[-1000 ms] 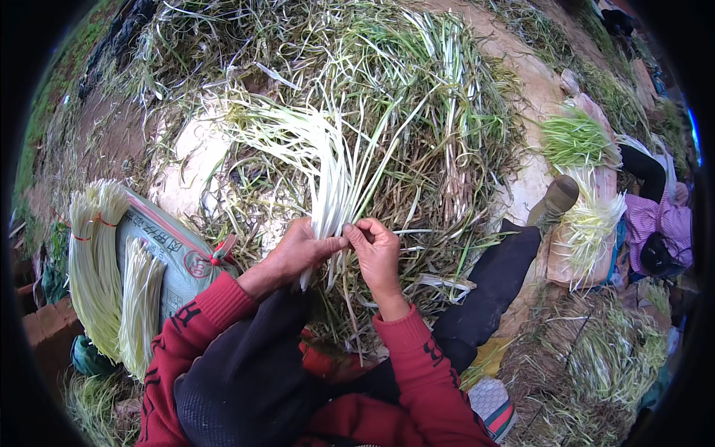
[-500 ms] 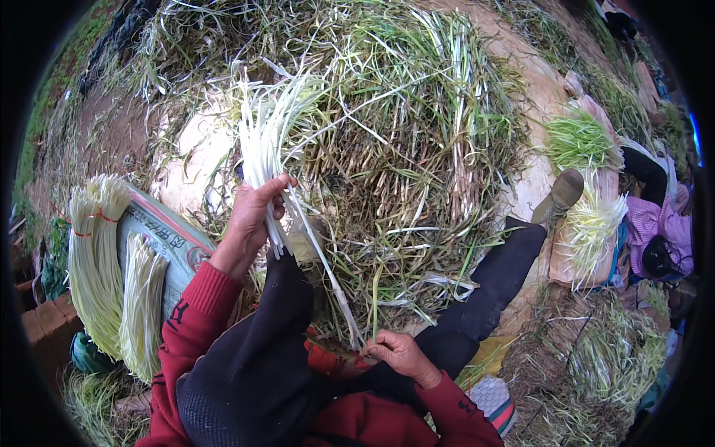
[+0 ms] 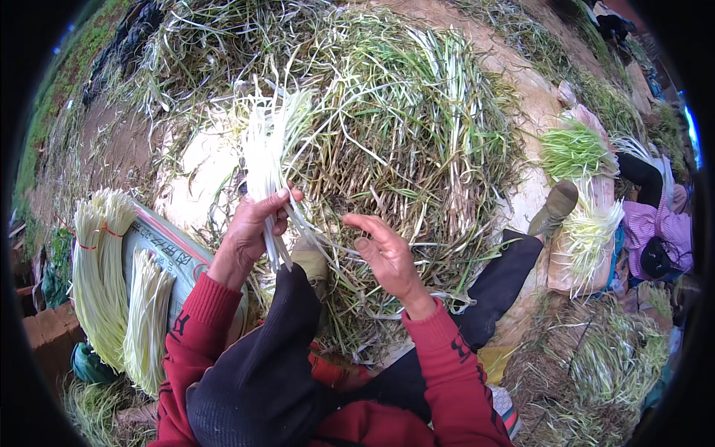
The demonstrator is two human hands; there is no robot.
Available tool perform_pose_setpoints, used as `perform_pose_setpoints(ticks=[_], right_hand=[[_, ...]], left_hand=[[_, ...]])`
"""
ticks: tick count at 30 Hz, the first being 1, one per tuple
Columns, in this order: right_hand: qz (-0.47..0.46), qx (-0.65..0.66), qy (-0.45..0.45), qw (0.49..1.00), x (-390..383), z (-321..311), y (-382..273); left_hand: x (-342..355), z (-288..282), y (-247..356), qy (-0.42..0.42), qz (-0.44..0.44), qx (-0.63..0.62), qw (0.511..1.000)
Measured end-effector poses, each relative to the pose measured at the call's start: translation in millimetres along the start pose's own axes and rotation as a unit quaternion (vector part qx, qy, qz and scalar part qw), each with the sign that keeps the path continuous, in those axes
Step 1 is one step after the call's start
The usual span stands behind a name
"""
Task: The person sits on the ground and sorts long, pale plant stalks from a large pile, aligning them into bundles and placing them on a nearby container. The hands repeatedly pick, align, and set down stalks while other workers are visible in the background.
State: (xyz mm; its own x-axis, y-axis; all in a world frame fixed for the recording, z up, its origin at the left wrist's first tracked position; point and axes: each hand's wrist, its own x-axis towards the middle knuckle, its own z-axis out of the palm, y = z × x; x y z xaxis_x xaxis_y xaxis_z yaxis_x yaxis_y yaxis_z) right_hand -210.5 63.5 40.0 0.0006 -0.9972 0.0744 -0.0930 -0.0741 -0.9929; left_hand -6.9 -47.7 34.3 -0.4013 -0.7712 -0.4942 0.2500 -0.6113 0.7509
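My left hand (image 3: 252, 235) grips a bunch of pale white-green stalks (image 3: 264, 153) that stands upright, its loose ends fanning out at the top. A few thin leaves trail down from the bunch past my knee. My right hand (image 3: 387, 257) hovers to the right of the bunch with its fingers spread and nothing in it, palm turned toward the stalks. Both sleeves are red. My dark trouser leg (image 3: 279, 350) and shoe (image 3: 311, 262) lie between the hands, over the heap.
A big heap of loose green and dry stalks (image 3: 395, 134) spreads in front of me. Tied bundles of pale stalks (image 3: 104, 276) lie on a printed sack (image 3: 167, 249) at my left. Another person in purple (image 3: 659, 223) sits at the right beside green bunches (image 3: 577, 153).
My left hand keeps the bunch, now lower and closer to me. My right hand has risen from my lap to beside the bunch, fingers spread; a second ago both hands held stalks together.
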Motion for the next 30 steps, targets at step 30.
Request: perform_pose_setpoints(ticks=[30], right_hand=[[0.087, -0.241, 0.070, 0.964, -42.5, -40.3, -8.7]], left_hand=[[27.8, -23.0, 32.2, 0.044, 0.084, -0.085, 0.992]])
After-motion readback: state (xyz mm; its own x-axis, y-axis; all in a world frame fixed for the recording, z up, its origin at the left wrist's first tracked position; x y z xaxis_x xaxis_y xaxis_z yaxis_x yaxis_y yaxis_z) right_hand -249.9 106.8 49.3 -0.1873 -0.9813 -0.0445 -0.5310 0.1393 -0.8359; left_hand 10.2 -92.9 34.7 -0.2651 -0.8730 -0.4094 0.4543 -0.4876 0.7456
